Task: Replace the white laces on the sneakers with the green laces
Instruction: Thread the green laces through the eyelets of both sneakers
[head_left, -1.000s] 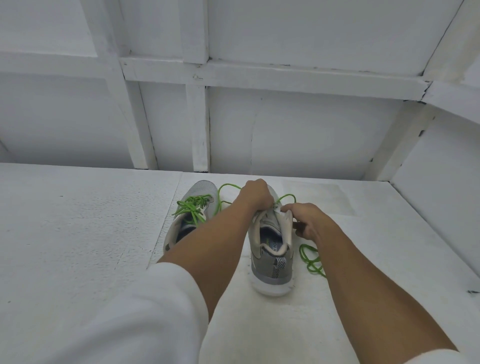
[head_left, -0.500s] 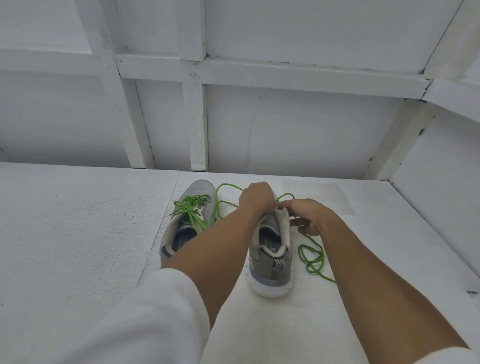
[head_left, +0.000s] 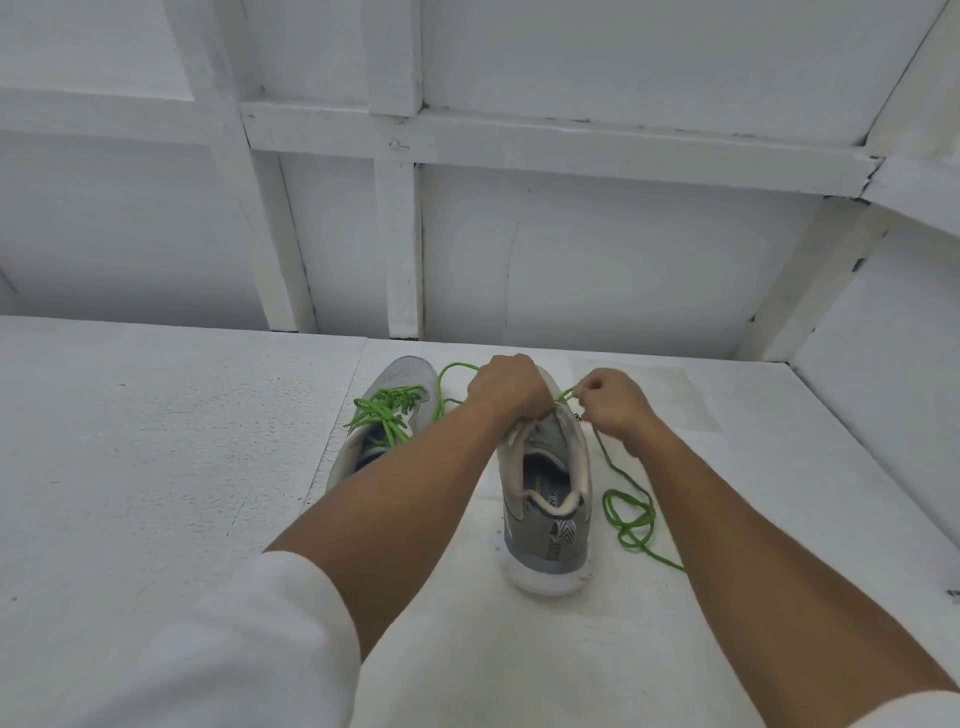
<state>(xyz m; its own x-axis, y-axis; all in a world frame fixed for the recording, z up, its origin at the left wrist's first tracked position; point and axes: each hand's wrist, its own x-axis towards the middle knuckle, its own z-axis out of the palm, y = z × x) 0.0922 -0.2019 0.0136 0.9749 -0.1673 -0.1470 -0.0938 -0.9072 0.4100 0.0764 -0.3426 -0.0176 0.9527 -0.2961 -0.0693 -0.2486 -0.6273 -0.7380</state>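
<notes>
Right hand (head_left: 610, 405) has drawn apart, fingers pinching the green lace (head_left: 567, 394); left hand (head_left: 506, 387) grips the sneaker (head_left: 550, 545).

open white surface (head_left: 156, 467) left; laced sneaker (head_left: 387, 415) crowds the middle.

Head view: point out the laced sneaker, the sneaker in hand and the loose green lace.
laced sneaker (head_left: 410, 373): head view, grey toe.
sneaker in hand (head_left: 527, 540): head view, grey heel.
loose green lace (head_left: 627, 541): head view, coil beside the heel.
</notes>
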